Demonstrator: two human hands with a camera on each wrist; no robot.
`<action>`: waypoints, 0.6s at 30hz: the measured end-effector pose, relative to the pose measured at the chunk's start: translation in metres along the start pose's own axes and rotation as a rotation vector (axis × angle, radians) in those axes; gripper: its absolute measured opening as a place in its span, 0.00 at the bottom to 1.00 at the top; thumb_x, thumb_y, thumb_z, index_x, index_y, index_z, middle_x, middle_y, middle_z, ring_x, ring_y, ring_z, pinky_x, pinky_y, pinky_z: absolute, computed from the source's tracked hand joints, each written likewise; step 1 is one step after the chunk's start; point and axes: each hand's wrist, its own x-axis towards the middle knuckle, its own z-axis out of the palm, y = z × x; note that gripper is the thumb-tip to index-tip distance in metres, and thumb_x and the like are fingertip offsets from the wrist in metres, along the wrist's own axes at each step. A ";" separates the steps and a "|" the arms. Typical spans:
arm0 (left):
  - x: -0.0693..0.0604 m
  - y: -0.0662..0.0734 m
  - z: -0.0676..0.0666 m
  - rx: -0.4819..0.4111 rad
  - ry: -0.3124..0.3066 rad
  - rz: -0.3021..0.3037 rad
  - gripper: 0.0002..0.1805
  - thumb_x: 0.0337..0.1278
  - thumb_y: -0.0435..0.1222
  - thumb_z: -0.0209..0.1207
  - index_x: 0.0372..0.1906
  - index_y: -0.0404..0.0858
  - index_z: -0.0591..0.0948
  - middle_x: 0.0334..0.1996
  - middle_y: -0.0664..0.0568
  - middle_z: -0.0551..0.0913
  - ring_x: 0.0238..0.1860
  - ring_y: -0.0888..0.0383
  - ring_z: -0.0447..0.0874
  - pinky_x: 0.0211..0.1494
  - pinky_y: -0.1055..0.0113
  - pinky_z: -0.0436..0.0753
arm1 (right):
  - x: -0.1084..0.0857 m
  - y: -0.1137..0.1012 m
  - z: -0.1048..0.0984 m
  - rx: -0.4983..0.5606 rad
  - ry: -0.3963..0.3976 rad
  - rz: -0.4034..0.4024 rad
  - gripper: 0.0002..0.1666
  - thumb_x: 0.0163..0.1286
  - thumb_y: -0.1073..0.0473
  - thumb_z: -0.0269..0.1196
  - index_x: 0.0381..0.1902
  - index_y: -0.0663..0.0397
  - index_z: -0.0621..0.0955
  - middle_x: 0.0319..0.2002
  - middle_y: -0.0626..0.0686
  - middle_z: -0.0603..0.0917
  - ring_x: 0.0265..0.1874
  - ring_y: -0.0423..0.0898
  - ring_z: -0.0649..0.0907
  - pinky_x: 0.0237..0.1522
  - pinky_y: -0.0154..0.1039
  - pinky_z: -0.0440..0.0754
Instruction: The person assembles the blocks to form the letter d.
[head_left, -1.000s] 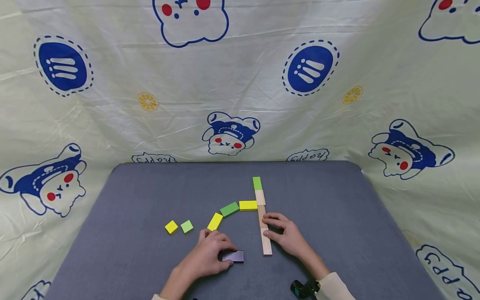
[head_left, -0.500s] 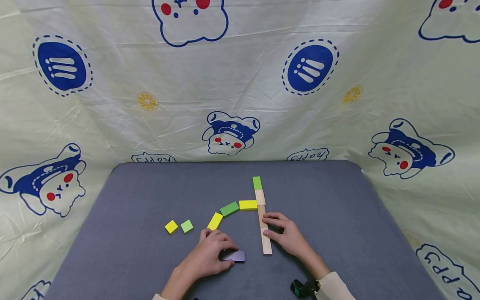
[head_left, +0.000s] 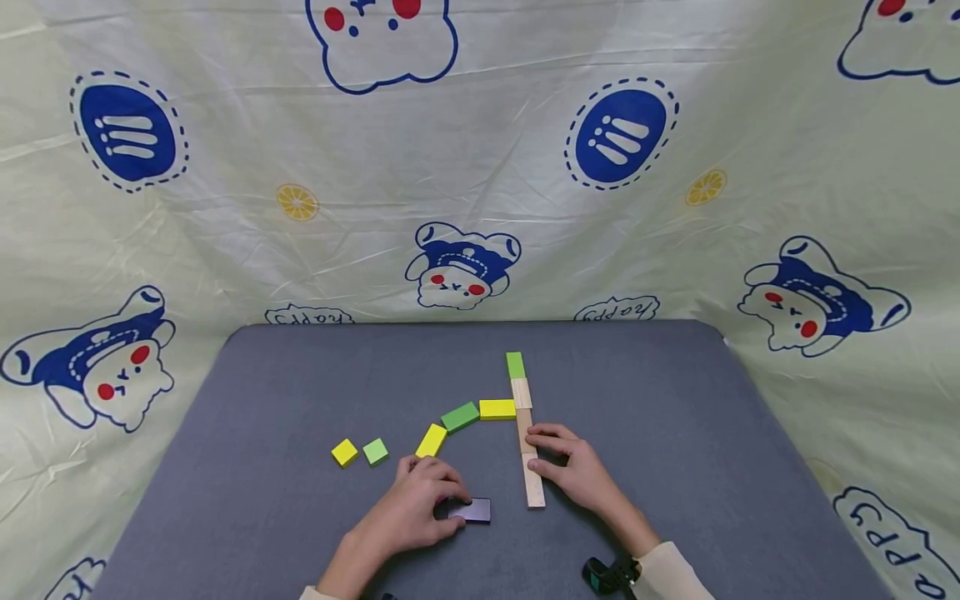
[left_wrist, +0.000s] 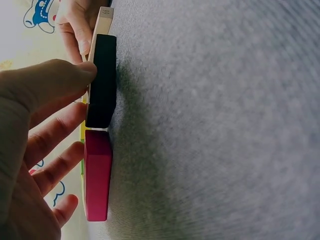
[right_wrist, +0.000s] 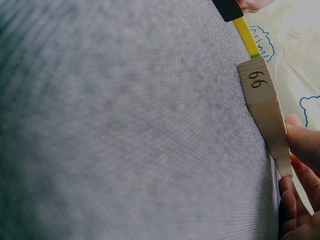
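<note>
In the head view my left hand (head_left: 416, 504) pinches a dark block (head_left: 477, 511), thumb on its near side and index finger on its far side. That block looks black in the left wrist view, where a magenta block (left_wrist: 97, 182) lies end to end with it under my other fingers. The head view hides the magenta block behind the hand. My right hand (head_left: 577, 471) touches a straight row of plain wooden blocks (head_left: 533, 487) with thumb and fingertips, from the right. The nearest wooden block (right_wrist: 260, 92) is marked "66".
A green block (head_left: 515, 364) caps the row's far end. Yellow (head_left: 497, 409) and green (head_left: 460, 417) blocks curve leftward from the row, ending in another yellow block (head_left: 431, 441) by the left hand. Small yellow (head_left: 344, 452) and green (head_left: 376, 452) cubes lie left on the grey table (head_left: 285, 400).
The dark block has shifted very slightly right. My left hand has drawn back a touch to the left along it. The right hand and the wooden row look still.
</note>
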 end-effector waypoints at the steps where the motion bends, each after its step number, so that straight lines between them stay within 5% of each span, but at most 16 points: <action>1: 0.000 0.000 0.000 -0.001 0.001 0.006 0.09 0.52 0.42 0.75 0.39 0.53 0.90 0.43 0.66 0.83 0.52 0.62 0.78 0.60 0.45 0.65 | 0.000 0.000 0.000 0.002 0.000 0.001 0.21 0.66 0.53 0.72 0.56 0.50 0.87 0.61 0.49 0.83 0.63 0.54 0.80 0.60 0.49 0.78; 12: -0.008 -0.007 -0.008 0.001 0.047 -0.035 0.10 0.54 0.41 0.74 0.43 0.52 0.90 0.45 0.63 0.84 0.54 0.59 0.77 0.60 0.46 0.69 | -0.001 -0.002 0.000 -0.001 0.000 -0.005 0.21 0.66 0.55 0.73 0.57 0.51 0.87 0.61 0.49 0.83 0.64 0.55 0.79 0.60 0.49 0.78; 18: -0.010 -0.009 -0.007 0.023 0.039 -0.007 0.08 0.56 0.41 0.73 0.41 0.52 0.91 0.46 0.62 0.83 0.54 0.59 0.74 0.59 0.47 0.68 | -0.001 -0.002 0.000 -0.001 -0.001 0.003 0.21 0.66 0.53 0.72 0.56 0.51 0.87 0.61 0.50 0.83 0.63 0.55 0.79 0.58 0.47 0.78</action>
